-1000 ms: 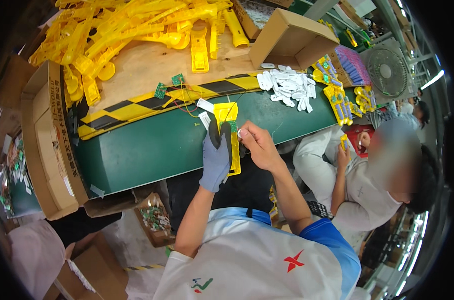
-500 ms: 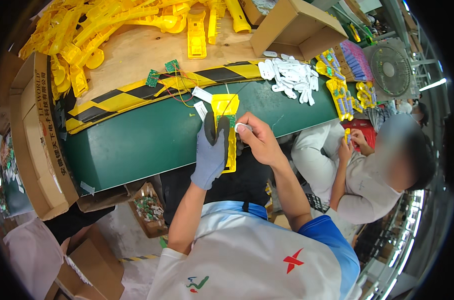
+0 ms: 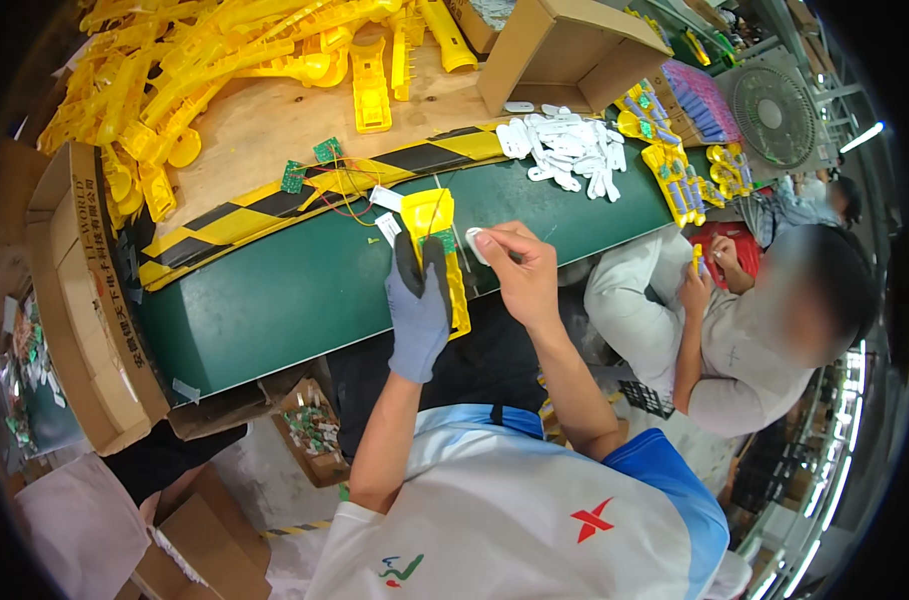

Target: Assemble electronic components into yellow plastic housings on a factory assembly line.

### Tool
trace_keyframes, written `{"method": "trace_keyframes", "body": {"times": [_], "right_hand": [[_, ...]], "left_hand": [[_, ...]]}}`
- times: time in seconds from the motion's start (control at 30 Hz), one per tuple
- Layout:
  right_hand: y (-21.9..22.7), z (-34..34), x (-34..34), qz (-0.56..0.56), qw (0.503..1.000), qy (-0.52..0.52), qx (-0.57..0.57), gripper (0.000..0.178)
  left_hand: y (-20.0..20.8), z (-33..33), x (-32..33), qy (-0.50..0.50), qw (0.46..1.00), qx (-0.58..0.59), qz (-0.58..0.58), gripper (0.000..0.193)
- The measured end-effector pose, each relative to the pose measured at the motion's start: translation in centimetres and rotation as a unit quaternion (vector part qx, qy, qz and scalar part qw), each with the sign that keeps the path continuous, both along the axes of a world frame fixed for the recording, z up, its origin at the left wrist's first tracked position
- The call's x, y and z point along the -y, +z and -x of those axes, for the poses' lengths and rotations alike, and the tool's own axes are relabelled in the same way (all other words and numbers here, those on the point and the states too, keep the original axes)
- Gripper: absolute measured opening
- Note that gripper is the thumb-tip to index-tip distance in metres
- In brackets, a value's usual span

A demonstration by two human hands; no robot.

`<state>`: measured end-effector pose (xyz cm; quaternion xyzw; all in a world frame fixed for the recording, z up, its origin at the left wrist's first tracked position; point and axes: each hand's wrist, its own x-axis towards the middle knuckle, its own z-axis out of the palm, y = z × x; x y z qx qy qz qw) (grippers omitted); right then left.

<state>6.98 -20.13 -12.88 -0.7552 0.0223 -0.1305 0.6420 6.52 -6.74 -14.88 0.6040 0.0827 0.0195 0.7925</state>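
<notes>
In my left hand (image 3: 419,318), which wears a grey-blue glove with dark fingertips, is a long yellow plastic housing (image 3: 430,208) held over the front edge of the green bench. A small green circuit board (image 3: 446,242) sits inside the housing beside my thumb. My bare right hand (image 3: 527,275) pinches a small white plastic piece (image 3: 474,244) between thumb and fingertips, just right of the housing and apart from it. Thin wires lead from white-labelled parts (image 3: 385,198) beyond the housing to loose green circuit boards (image 3: 326,150) farther back.
White plastic pieces (image 3: 564,150) lie heaped at the bench's back right, near an open cardboard box (image 3: 564,60). Yellow housings (image 3: 274,50) pile up at the back left. A cardboard box (image 3: 109,330) stands at the left. A co-worker (image 3: 744,350) sits at the right.
My right hand has drawn the white piece slightly away from the housing to the right. My left hand keeps its grip, and the whole view has shifted a little.
</notes>
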Motion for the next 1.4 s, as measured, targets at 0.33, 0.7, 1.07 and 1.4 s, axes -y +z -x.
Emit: {"method": "trace_keyframes", "body": {"times": [0.33,0.7,1.07,1.4], "right_hand": [[2.3,1.7,-0.4,0.059,0.99,0.054,-0.118,0.022],[0.5,-0.3,1.5,-0.18,0.935,0.201,-0.232,0.024],[-0.8,-0.6,0.4,-0.182,0.965,0.118,-0.148,0.027],[-2.1,0.3,-0.2,-0.186,0.975,0.091,-0.084,0.028]], "left_hand": [[-1.3,1.4,0.9,0.025,0.989,0.039,-0.144,0.037],[-2.3,0.7,-0.4,-0.031,0.998,0.03,-0.039,0.026],[-0.8,-0.5,-0.2,-0.076,0.988,0.063,-0.122,0.028],[-0.1,0.1,-0.8,-0.091,0.985,0.101,-0.107,0.043]]}}
